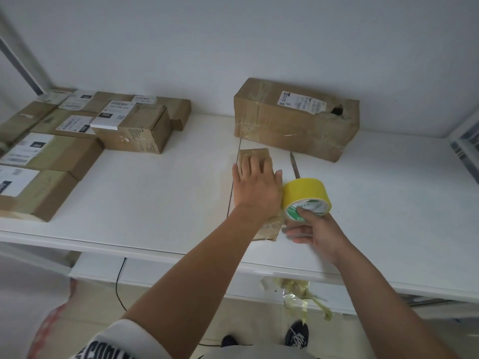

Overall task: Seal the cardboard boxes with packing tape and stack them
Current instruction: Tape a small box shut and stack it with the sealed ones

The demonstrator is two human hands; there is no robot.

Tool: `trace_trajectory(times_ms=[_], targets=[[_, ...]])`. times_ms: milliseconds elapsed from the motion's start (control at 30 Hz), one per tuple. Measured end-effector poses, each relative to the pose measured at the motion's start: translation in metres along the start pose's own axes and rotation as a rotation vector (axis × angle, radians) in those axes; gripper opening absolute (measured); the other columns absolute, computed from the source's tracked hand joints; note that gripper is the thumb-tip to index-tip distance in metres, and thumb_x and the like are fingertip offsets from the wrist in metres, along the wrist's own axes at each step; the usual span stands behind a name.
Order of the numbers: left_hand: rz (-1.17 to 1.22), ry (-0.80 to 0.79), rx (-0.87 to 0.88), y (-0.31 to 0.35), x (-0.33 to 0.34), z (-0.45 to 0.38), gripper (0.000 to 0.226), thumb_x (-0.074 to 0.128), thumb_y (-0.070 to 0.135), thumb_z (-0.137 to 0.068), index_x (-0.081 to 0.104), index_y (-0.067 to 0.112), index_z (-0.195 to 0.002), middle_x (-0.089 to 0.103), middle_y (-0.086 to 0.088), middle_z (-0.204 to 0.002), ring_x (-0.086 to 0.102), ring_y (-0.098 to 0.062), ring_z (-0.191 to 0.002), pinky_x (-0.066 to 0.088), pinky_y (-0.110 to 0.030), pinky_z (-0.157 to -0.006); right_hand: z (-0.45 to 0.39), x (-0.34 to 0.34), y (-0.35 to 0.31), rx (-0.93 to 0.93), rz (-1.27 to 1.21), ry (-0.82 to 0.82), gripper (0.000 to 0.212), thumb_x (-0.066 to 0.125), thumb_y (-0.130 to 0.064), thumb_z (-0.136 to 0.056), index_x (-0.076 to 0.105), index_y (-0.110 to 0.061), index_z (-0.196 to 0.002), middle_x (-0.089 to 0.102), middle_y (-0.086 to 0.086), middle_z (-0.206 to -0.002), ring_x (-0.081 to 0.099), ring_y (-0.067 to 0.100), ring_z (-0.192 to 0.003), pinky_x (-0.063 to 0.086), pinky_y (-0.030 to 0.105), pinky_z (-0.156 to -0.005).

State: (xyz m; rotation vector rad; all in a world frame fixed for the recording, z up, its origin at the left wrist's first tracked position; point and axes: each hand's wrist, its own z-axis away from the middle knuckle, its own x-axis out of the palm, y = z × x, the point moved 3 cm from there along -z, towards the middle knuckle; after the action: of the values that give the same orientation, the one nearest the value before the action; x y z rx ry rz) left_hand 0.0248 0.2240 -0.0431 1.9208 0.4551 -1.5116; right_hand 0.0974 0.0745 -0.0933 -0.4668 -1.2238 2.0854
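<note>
The left hand is lying flat, fingers spread, pressing down on a small box near the front edge of the worktop. The right hand is pinching the yellow tape, with a finger hooked in its hole, just beside the box. The box is small and light, so it may be sliding when the tape is being pulled. The tape may be going on crooked or sticking to itself. The big box is sitting by the back edge.

Bare forearms; white short sleeve with black lettering; black sneakers, white laces.
</note>
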Motion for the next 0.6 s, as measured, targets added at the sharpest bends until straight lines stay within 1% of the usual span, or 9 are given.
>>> trace_trajectory(times_ms=[33,100,167,233,333,400,467,533,600], targets=[[0.016,-0.027,0.011,-0.001,0.002,-0.001,0.051,0.021,0.044,-0.106,0.033,0.021,-0.149,0.027,-0.009,-0.155,0.016,-0.030,-0.147,0.009,-0.053,-0.121,-0.001,0.001,0.003,0.009,-0.013,0.003,0.027,0.053,-0.026,-0.100,0.059,-0.004,-0.114,0.074,0.021,-0.092,0.073,0.033,-0.079,0.057,0.033,-0.063],[0.068,-0.083,0.036,-0.003,0.003,-0.003,0.051,0.017,0.048,-0.105,0.028,0.033,-0.154,0.016,-0.003,-0.162,0.003,-0.026,-0.151,0.005,-0.053,-0.122,-0.003,0.006,0.007,0.030,-0.032,0.029,0.031,0.054,-0.028,-0.100,0.061,0.000,-0.109,0.073,0.020,-0.087,0.072,0.028,-0.072,0.059,0.032,-0.063],[0.106,-0.116,0.038,-0.006,0.003,-0.003,0.052,0.016,0.052,-0.105,0.029,0.039,-0.153,0.012,0.000,-0.165,-0.001,-0.024,-0.152,0.005,-0.052,-0.123,-0.004,0.009,0.011,0.041,-0.050,0.076,0.036,0.055,-0.031,-0.099,0.063,0.004,-0.104,0.071,0.021,-0.082,0.069,0.025,-0.067,0.060,0.029,-0.063],[0.136,-0.109,0.021,-0.010,0.000,-0.002,0.053,0.015,0.055,-0.104,0.033,0.040,-0.151,0.012,0.002,-0.166,-0.002,-0.021,-0.152,0.007,-0.052,-0.123,-0.005,0.012,0.011,0.036,-0.057,0.100,0.042,0.057,-0.037,-0.097,0.064,0.004,-0.102,0.071,0.022,-0.083,0.069,0.026,-0.070,0.060,0.028,-0.063],[0.195,-0.071,-0.013,-0.020,-0.006,0.001,0.054,0.013,0.056,-0.103,0.035,0.041,-0.149,0.015,0.002,-0.165,0.002,-0.018,-0.152,0.012,-0.052,-0.122,-0.004,0.021,0.008,0.010,-0.010,0.065,0.041,0.061,-0.038,-0.095,0.064,0.000,-0.108,0.072,0.023,-0.091,0.069,0.025,-0.073,0.060,0.029,-0.068],[0.247,-0.044,-0.027,-0.028,-0.010,0.005,0.055,0.013,0.058,-0.102,0.038,0.041,-0.148,0.018,0.001,-0.164,0.006,-0.019,-0.151,0.015,-0.050,-0.122,-0.004,0.029,0.006,-0.006,0.032,0.040,0.037,0.063,-0.038,-0.093,0.062,-0.007,-0.114,0.072,0.021,-0.095,0.070,0.024,-0.076,0.060,0.033,-0.075],[0.303,-0.017,-0.014,-0.035,-0.013,0.008,0.060,0.010,0.060,-0.100,0.043,0.039,-0.146,0.022,-0.001,-0.163,0.010,-0.021,-0.151,0.017,-0.047,-0.121,-0.002,0.039,0.004,-0.010,0.049,0.016,0.034,0.064,-0.039,-0.092,0.061,-0.016,-0.117,0.072,0.016,-0.100,0.072,0.024,-0.084,0.060,0.037,-0.080],[0.414,0.036,-0.008,-0.047,-0.017,0.013,0.061,0.011,0.057,-0.102,0.049,0.034,-0.143,0.027,-0.004,-0.162,0.015,-0.022,-0.150,0.018,-0.044,-0.121,0.001,0.052,-0.001,-0.010,0.037,-0.050,0.029,0.064,-0.041,-0.092,0.060,-0.025,-0.116,0.071,0.011,-0.107,0.072,0.025,-0.094,0.060,0.040,-0.082],[0.607,0.107,-0.064,-0.069,-0.017,0.021,0.062,0.016,0.055,-0.103,0.052,0.024,-0.143,0.036,-0.003,-0.158,0.024,-0.020,-0.147,0.021,-0.041,-0.121,0.005,0.067,-0.008,-0.039,0.080,-0.100,0.030,0.066,-0.044,-0.090,0.061,-0.029,-0.116,0.070,0.006,-0.113,0.070,0.023,-0.099,0.061,0.040,-0.079]])
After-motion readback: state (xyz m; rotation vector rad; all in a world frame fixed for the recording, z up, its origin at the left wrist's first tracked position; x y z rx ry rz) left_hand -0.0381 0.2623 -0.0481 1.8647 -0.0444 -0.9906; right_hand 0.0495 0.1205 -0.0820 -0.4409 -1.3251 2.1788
